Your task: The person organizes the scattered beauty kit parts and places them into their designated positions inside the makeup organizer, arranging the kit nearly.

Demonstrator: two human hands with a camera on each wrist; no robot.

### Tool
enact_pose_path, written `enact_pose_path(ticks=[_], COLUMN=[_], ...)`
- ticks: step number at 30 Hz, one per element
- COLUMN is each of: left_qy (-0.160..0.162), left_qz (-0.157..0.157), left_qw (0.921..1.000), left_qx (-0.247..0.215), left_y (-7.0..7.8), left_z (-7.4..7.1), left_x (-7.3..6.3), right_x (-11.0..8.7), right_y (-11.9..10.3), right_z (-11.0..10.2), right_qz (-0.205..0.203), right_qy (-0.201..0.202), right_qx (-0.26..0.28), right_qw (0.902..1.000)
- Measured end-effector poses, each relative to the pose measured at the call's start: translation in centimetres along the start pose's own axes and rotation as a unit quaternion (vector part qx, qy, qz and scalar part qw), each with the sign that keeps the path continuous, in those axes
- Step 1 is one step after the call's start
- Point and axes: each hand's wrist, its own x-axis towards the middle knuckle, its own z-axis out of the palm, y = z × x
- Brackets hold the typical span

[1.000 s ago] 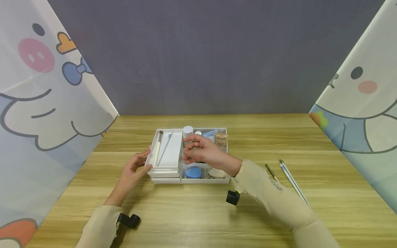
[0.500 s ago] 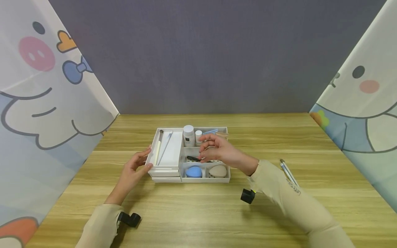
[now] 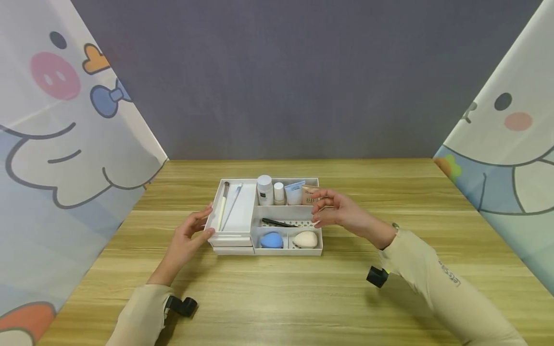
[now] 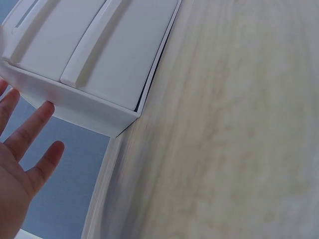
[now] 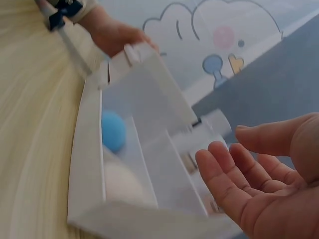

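A white organizer (image 3: 243, 211) stands mid-table; its upper left tray bears two makeup brushes (image 3: 222, 206). My left hand (image 3: 183, 247) touches its left side with thumb and fingers; the left wrist view shows these fingers spread against the wall beside two drawer fronts (image 4: 122, 50). At the organizer's right end hovers my right hand (image 3: 339, 211), fingers loosely bent and holding nothing. Back compartment: a white bottle (image 3: 265, 191), a smaller white-capped bottle (image 3: 279, 193), a light blue tube (image 3: 295, 193) and a tan BB tube (image 3: 308, 196), partly behind my fingertips.
A slim black pen-like stick (image 3: 277, 222) lies in the middle compartment. In front sit a blue makeup sponge (image 3: 271, 240) and a cream one (image 3: 305, 239). Beyond my right wrist, one brush tip (image 3: 396, 225) peeks out. A grey panel (image 3: 303, 81) rises behind the table.
My right hand has drawn rightward from over the compartments, uncovering the bottles, tubes and black stick. Its arm now hides most of the brushes on the right. The left hand stays put.
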Motion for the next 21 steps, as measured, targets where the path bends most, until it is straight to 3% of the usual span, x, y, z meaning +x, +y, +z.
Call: enact_pose_path(ticks=[10,21], left_qy=[0.003,0.002], left_qz=[0.003,0.002], left_qw=[1.0,1.0], left_qx=[-0.001,-0.002], left_y=[0.0,0.0], left_z=[0.0,0.1], left_x=[-0.1,-0.1], right_x=[-2.9,-6.3], right_y=[1.1,1.8], right_z=[-3.6,-6.9], right_qz=[0.031,0.05], right_qy=[0.048,0.052], right_qx=[-0.071,-0.118], right_qw=[0.9958,0.9903])
